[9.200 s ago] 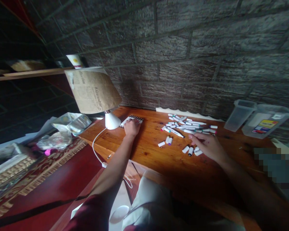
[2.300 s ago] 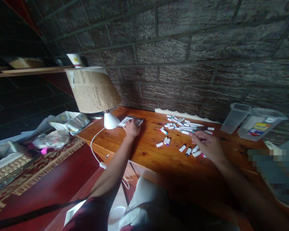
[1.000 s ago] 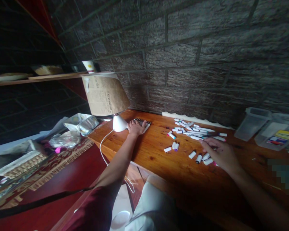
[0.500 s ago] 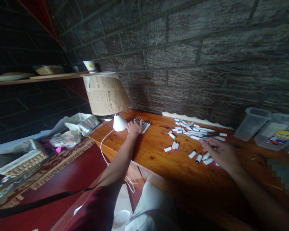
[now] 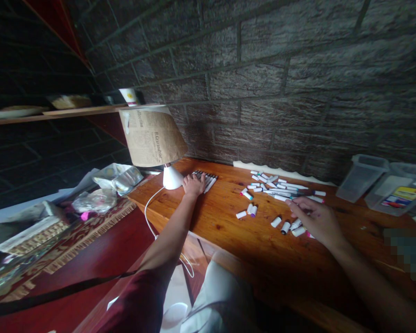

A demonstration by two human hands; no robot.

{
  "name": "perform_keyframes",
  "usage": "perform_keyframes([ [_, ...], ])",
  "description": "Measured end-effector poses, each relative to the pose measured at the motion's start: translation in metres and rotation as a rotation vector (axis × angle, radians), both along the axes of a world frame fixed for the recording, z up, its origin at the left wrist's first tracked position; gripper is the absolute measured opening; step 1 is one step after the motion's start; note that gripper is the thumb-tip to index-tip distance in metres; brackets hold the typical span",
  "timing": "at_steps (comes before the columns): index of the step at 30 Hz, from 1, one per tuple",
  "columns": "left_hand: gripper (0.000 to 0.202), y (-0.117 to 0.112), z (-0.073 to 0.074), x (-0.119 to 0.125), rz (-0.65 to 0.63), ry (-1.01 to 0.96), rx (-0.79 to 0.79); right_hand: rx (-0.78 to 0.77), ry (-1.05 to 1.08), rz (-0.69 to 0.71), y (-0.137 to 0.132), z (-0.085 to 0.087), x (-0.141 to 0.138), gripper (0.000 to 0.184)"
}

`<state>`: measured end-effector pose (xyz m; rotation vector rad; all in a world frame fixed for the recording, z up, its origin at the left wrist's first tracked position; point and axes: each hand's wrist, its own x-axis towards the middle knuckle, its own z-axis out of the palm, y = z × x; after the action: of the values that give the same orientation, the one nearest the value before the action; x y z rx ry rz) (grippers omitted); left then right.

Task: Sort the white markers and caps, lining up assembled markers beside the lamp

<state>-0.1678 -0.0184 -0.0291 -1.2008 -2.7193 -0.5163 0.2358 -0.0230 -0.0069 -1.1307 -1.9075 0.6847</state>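
Observation:
My left hand [image 5: 194, 184] lies over a row of white markers with dark ends [image 5: 211, 183] beside the lamp base, its fingers stretched across them. To the right, my right hand [image 5: 314, 216] hovers low over the wooden desk with thumb and forefinger brought together. The fingertips touch or nearly touch the end of a white marker [image 5: 280, 198]; what they pinch, if anything, I cannot make out. Loose white markers [image 5: 287, 187] lie in a pile behind this hand. Several short caps [image 5: 285, 227] lie in front and to the left of it, some partly hidden by the fingers.
A lamp [image 5: 154, 136] with a newsprint shade stands at the desk's left end, its white cord [image 5: 146, 208] hanging over the edge. Two clear plastic containers [image 5: 362, 179] stand back right. A shelf [image 5: 90, 110] juts out at left. A basket [image 5: 27, 229] sits lower left.
Almost nothing differs. My right hand stays at the markers with at most a very slight shift, and my left hand keeps its place on the row.

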Motion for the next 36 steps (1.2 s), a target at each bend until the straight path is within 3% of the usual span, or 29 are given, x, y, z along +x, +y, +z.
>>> perform_keyframes([
  [16, 0.08, -0.001, 0.004, 0.004, 0.016, -0.023, -0.005, 0.006, -0.029, 0.009, 0.001, -0.001, 0.001, 0.033],
  [22, 0.08, -0.002, 0.002, 0.005, -0.028, -0.002, -0.013, 0.006, -0.032, 0.025, 0.0, 0.0, 0.0, 0.034],
  [30, 0.094, -0.006, 0.001, 0.016, -0.136, 0.09, -0.02, -0.045, -0.015, 0.033, 0.0, -0.001, -0.001, 0.035],
  [36, 0.081, -0.009, 0.001, 0.019, -0.177, 0.119, -0.07, -0.026, -0.018, 0.043, -0.001, 0.0, -0.001, 0.034],
])
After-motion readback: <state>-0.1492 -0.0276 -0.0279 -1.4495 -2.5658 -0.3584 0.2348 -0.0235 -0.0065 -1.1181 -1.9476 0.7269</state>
